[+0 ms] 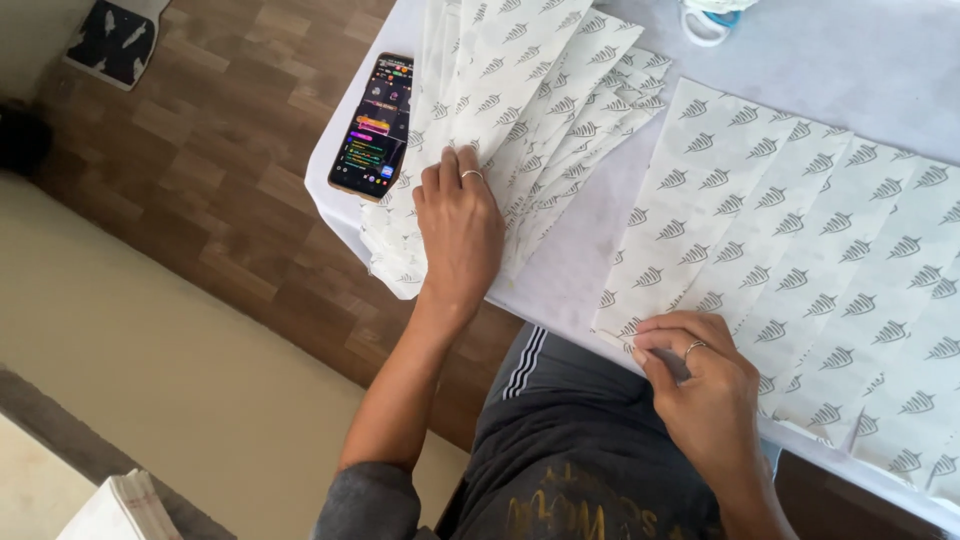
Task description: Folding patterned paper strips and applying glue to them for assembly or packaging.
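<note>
Two fans of white paper sheets printed with small grey leaf marks lie on the counter (600, 250) in front of you, which is covered in white. Your left hand (458, 225) rests flat, palm down and fingers released, on the left fan of sheets (520, 110); it presses on the top sheets near their lower ends and grips nothing. A ring shows on one finger of that hand. Just left of it, a phone (372, 128) with a lit screen lies on the same fan, near the counter's edge.

Your right hand (700, 385) is at the near edge of the right fan of sheets (800, 260), at its lower left corner. Its thumb and fingers pinch together there, on the corner sheet and on what looks like a thin stick poking out to the left; what the stick is I cannot tell. This hand also wears a ring.

Both fans lie apart, with a strip of bare counter between them. At the far edge of the counter, a pair of scissors with pale handles (708, 20) is partly in view. Brown wood-pattern floor (220, 150) runs to your left, and a stack of white paper (120, 505) sits at the lower left corner.
</note>
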